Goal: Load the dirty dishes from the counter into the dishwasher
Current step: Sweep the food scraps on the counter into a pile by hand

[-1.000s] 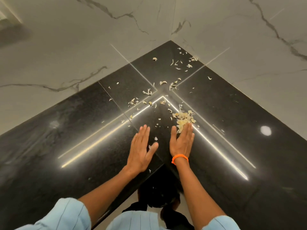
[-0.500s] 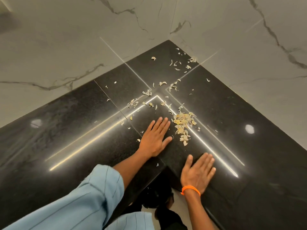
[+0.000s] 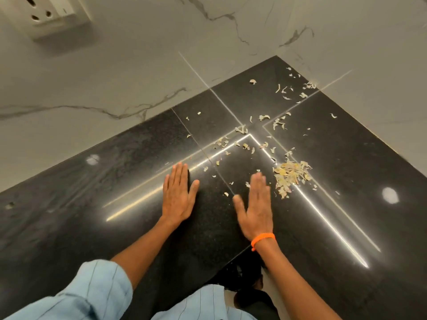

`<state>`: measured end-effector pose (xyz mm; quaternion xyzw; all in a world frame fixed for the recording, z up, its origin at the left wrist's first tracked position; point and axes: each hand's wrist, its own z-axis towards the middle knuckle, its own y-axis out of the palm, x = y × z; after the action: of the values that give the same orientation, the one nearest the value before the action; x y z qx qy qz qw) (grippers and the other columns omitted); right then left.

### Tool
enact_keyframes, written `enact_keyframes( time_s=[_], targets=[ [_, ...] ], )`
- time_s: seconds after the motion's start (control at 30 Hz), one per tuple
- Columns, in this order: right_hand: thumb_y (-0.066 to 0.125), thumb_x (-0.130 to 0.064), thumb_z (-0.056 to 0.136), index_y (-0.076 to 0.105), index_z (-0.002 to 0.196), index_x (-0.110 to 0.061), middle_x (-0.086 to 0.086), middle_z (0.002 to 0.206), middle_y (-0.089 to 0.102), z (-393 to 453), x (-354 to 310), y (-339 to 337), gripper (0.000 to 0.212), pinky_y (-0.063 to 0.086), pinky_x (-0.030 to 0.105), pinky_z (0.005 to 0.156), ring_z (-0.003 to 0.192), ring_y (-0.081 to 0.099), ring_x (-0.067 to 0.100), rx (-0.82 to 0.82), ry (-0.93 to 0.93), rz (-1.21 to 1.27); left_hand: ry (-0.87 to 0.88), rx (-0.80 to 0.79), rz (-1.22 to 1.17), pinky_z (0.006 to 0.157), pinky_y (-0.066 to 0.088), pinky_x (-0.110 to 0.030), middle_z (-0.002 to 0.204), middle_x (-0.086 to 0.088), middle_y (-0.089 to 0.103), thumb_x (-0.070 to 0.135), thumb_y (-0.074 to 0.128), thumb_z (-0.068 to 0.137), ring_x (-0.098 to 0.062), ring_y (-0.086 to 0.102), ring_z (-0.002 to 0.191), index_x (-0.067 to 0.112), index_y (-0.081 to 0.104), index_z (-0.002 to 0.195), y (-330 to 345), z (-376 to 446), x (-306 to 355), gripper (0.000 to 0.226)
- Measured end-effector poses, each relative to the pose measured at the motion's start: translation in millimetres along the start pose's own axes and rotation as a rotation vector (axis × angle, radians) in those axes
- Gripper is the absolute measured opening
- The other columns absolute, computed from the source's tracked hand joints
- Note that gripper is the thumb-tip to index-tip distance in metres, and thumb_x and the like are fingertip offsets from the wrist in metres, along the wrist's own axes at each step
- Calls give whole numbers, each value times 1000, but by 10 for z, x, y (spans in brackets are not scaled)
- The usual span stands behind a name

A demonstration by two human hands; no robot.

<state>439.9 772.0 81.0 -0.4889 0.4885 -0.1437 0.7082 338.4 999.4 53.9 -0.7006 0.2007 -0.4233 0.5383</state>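
My left hand (image 3: 177,197) lies flat, fingers straight, on the worktop (image 3: 69,204), well left of the scrap pile (image 3: 291,175). My right hand (image 3: 256,207), also flat, holds nothing, just left of it. No dishes visible. Best: sweep strays into the pile, palms low.

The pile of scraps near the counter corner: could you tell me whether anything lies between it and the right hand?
Nothing visible does. The right hand lies flat on the black counter, and the pile of scraps sits just beyond its fingertips to the right, with only a few loose flakes on bare counter between.
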Motion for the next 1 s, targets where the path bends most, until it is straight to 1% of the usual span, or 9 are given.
enact_keyframes(
  time_s=[0.07,0.13,0.2,0.37,0.5,0.6,0.67,0.83,1.0],
  targets=[
    [43,-51,102,8,160,-12,5,168,0,-334,-247,101,78,2,43,126,155,-5,22,-202,-240,-12,-57,30,3,128,6,-41,171,1,7,59,15,105,-11,-2,157,18,14,163,-50,-112,-211,71],
    [32,-60,102,9,160,-18,0,168,-1,-632,-441,271,76,6,47,125,154,-9,18,-443,-493,-126,-88,46,-8,128,5,-39,171,0,9,59,14,105,-11,-1,157,17,15,163,-96,-174,-352,72],
    [20,-64,103,10,160,-21,-2,168,1,-751,-496,430,73,3,45,123,153,-12,15,-542,-629,-253,-99,51,-27,128,3,-38,171,0,8,58,15,106,-10,-2,157,18,14,163,-124,-184,-432,70],
    [20,-62,103,13,160,-19,0,167,6,-24,-150,351,72,9,44,124,154,-5,17,-395,-397,-380,-101,52,-44,128,3,-38,171,0,10,59,15,106,-10,1,157,17,15,163,-153,-211,-468,71],
    [15,-60,104,2,160,-19,0,167,-5,597,248,88,71,-1,39,126,153,-13,14,-364,-213,-403,-50,-5,-34,128,4,-38,171,-1,9,61,15,106,-11,0,157,17,12,163,-106,-291,-348,72],
    [15,-58,104,2,160,-17,1,167,-5,642,342,-92,71,-3,37,126,152,-16,12,-296,-99,-355,11,-35,-2,128,1,-37,171,-1,7,61,17,106,-11,-4,157,17,12,163,-28,-318,-184,73],
    [21,-57,105,3,160,-17,1,167,-6,406,298,-150,71,-1,39,126,153,-15,13,-305,-162,-358,25,-32,49,128,1,-37,171,-2,6,60,16,106,-12,-5,157,16,11,163,22,-306,-66,72],
    [21,-64,103,5,160,-20,-3,167,-4,-500,90,-5,74,6,43,123,153,-12,14,-514,-430,-383,-4,-9,118,129,7,-41,170,-4,9,60,15,107,-16,1,158,15,13,163,65,-172,100,72],
    [12,-64,103,-2,160,-22,-5,167,-10,-254,62,47,73,1,43,125,152,-18,13,-431,-310,-434,23,-27,141,129,8,-42,171,-3,8,62,11,106,-16,0,158,16,12,163,73,-58,124,74]
  ],
)
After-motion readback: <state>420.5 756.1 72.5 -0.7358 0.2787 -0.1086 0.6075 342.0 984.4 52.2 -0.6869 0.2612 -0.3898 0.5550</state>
